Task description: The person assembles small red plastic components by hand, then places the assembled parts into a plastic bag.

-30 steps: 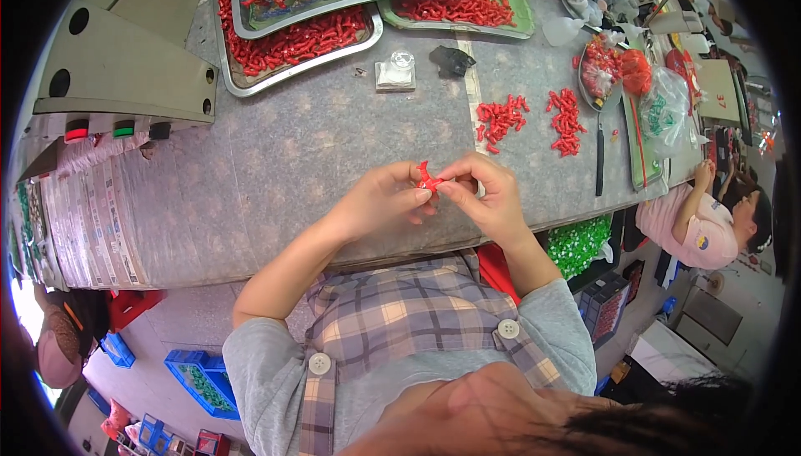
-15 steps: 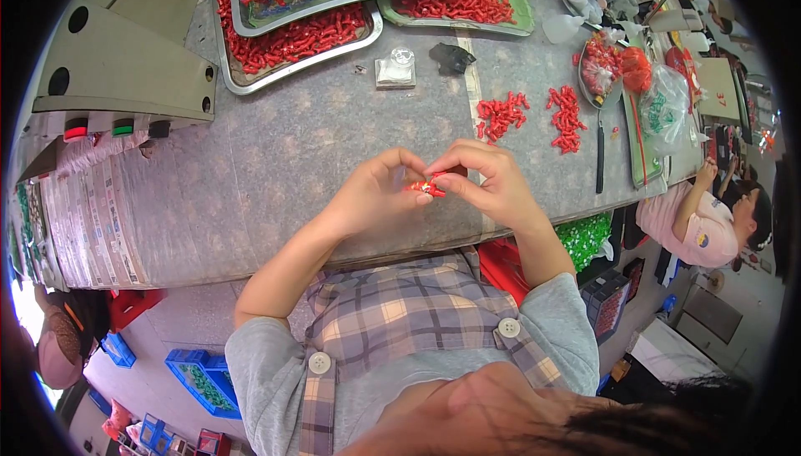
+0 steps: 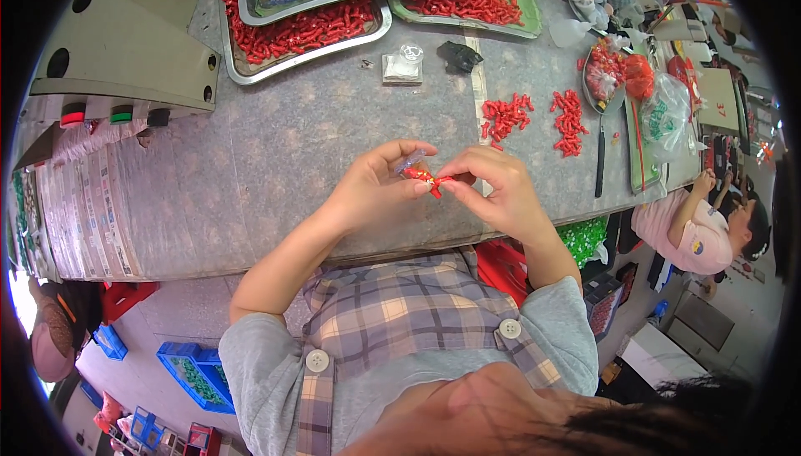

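Note:
My left hand (image 3: 367, 189) is closed on a small red figure piece (image 3: 419, 176) with yellow marks, pinched between thumb and fingers above the near part of the table. A clear, shiny bit (image 3: 410, 161) stands out at its upper end. My right hand (image 3: 499, 189) pinches the right end of the same red piece with thumb and forefinger. Whether a separate small part sits in that pinch I cannot tell. Beyond my right hand lie two loose piles of small red parts, one pile (image 3: 506, 117) nearer and the other pile (image 3: 569, 122) farther right.
Metal trays (image 3: 310, 61) and a green tray (image 3: 530, 26) of red parts stand at the back. A small clear-topped box (image 3: 402, 69) and a black lump (image 3: 459, 57) lie before them. A black-handled tool (image 3: 600, 160) lies right. A grey machine (image 3: 125, 47) stands left; a co-worker (image 3: 688, 226) sits right.
The red piece has been turned in my fingers, and its clear, shiny upper end now shows. My right hand has drawn slightly to the right along it. The whole view has shifted slightly.

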Tool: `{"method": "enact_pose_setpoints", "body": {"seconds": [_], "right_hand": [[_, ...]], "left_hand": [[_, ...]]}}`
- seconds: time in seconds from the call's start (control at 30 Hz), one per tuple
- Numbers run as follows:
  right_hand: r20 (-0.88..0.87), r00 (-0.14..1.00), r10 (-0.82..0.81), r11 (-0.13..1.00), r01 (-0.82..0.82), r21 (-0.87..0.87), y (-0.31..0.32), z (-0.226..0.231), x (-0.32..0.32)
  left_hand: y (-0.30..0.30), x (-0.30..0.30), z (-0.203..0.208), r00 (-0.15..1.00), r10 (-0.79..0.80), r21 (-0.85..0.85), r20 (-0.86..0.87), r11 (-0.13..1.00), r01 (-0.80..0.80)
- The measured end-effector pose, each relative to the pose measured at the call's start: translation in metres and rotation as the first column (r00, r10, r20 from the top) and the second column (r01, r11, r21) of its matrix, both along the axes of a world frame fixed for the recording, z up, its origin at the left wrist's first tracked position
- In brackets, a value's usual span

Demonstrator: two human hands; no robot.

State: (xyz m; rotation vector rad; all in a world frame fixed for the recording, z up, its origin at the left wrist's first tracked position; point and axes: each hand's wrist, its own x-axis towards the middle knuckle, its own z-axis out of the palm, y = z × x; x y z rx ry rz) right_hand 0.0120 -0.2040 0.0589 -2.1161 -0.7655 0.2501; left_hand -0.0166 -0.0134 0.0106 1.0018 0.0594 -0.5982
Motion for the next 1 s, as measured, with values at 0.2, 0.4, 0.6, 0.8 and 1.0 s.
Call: {"method": "enact_pose_setpoints", "body": {"seconds": [0.2, 0.4, 0.6, 0.8, 1.0], "right_hand": [[-0.387, 0.921, -0.036, 0.986, 0.096, 0.137, -0.003, -0.005, 0.001], [-0.135, 0.989, -0.053, 0.999, 0.052, -0.015, 0.002, 0.004, 0.001], [0.034, 0.978, -0.207, 0.976, 0.204, 0.069, 0.015, 0.002, 0.038], [0.686, 0.72, -0.103, 0.985, 0.168, -0.029, 0.035, -0.032, 0.097], [0.812, 0.566, 0.144, 0.958, 0.126, -0.258, 0.037, -0.039, 0.107]], "left_hand": [[0.002, 0.001, 0.002, 0.997, -0.069, -0.052, -0.04, 0.996, 0.067], [0.003, 0.001, 0.0, 0.999, -0.023, -0.045, -0.046, 0.999, 0.021], [0.004, 0.001, -0.002, 0.987, 0.154, -0.018, -0.042, 0.988, -0.155], [0.01, 0.005, -0.006, 0.972, 0.233, -0.024, -0.025, 0.972, -0.233], [0.013, 0.005, -0.005, 0.962, 0.27, -0.07, -0.041, 0.96, -0.272]]}}
